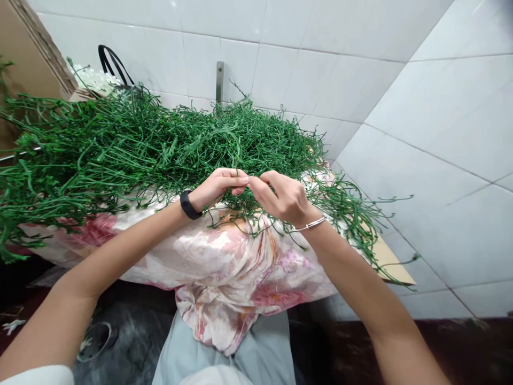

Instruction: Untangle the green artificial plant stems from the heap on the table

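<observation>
A large heap of thin green stems [152, 139], plastic-looking and with small branching tips, covers a floral cloth [168, 246]. In front of the heap, my left hand [222, 184] is closed in a pinch around one green stem [238, 152], which curves up from the fingers. My right hand [282, 195] is closed too, its thumb and fingertips meeting those of the left. Whatever lies between the right fingertips is too small and hidden to make out. Looser stems [355, 214] spread to the right of my right hand.
White petal-like pieces [94, 79] and a black strap [114, 64] are at the back left beside cardboard [36, 48]. A metal strip [219, 83] stands against the tiled wall [312, 69]. A board's corner [390, 262] sticks out at right. A round dark container [96, 339] sits lower left.
</observation>
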Tool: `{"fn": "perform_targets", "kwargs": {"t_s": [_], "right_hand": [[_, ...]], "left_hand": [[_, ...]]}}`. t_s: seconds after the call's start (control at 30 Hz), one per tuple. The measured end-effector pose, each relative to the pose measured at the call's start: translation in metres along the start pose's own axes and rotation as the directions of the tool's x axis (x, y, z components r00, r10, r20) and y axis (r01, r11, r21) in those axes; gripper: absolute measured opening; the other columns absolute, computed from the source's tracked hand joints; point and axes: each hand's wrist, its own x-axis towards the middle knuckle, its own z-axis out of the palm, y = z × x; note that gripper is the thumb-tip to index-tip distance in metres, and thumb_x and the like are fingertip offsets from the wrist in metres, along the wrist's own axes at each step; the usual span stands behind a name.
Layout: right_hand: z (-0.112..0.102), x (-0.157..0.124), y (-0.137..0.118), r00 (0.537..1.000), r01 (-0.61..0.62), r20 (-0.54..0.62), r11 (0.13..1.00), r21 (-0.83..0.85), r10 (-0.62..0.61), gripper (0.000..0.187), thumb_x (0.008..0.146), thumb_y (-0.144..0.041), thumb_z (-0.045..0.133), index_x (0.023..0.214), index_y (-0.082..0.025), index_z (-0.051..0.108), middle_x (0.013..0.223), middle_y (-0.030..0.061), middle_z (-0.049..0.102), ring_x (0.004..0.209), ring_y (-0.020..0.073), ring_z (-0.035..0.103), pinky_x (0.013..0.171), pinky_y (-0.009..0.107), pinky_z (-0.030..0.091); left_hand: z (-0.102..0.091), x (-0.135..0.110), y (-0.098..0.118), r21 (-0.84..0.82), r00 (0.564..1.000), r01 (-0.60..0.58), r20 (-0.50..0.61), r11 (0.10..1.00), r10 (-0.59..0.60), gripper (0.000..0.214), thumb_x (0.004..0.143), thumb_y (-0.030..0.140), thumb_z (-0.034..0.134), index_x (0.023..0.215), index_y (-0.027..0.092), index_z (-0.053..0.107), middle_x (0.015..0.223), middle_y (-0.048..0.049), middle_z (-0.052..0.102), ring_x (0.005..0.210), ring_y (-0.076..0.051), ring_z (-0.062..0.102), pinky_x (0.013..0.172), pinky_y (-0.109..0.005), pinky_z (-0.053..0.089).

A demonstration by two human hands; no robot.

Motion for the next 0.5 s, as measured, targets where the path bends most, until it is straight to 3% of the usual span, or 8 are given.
{"fn": "perform_targets", "kwargs": {"t_s": [0.1,0.27,0.5], "right_hand": [[-0.0026,0.0013,0.0006,0.998,0.056,0.041,0.998,-0.005,-0.056,0.026,0.088,-0.025,0.035,0.106,-0.025,0.054,0.08,0.0054,0.052,0.071,0.0134,0.048,0.06,0.029,0.044],[-0.006,0.0025,0.003,0.999,0.025,0.047,1.0,-0.018,-0.024,0.031,0.089,-0.019,0.03,0.106,-0.026,0.056,0.081,0.0055,0.052,0.069,0.0121,0.047,0.059,0.027,0.042],[0.0016,0.0004,0.0016,0.994,-0.075,-0.082,0.997,0.011,0.075,0.021,0.087,-0.026,0.04,0.094,-0.022,0.059,0.078,0.0039,0.051,0.059,0.0094,0.042,0.051,0.025,0.035]], "left_hand": [[-0.0021,-0.0001,-0.0005,-0.06,0.998,0.059,-0.001,0.996,-0.059,0.015,0.069,0.022,0.061,0.062,0.01,0.057,0.046,0.0042,0.041,0.044,-0.003,0.035,0.047,-0.018,0.028],[-0.0043,-0.0003,-0.0003,-0.064,0.998,0.069,0.005,0.996,-0.069,0.018,0.07,0.025,0.062,0.061,0.011,0.057,0.045,0.0052,0.037,0.043,-0.002,0.033,0.047,-0.018,0.028],[-0.0001,-0.0008,0.0006,-0.006,0.999,-0.015,0.035,1.0,0.015,0.016,0.073,0.024,0.06,0.065,0.011,0.057,0.05,0.0039,0.042,0.046,-0.003,0.036,0.048,-0.018,0.028]]}}
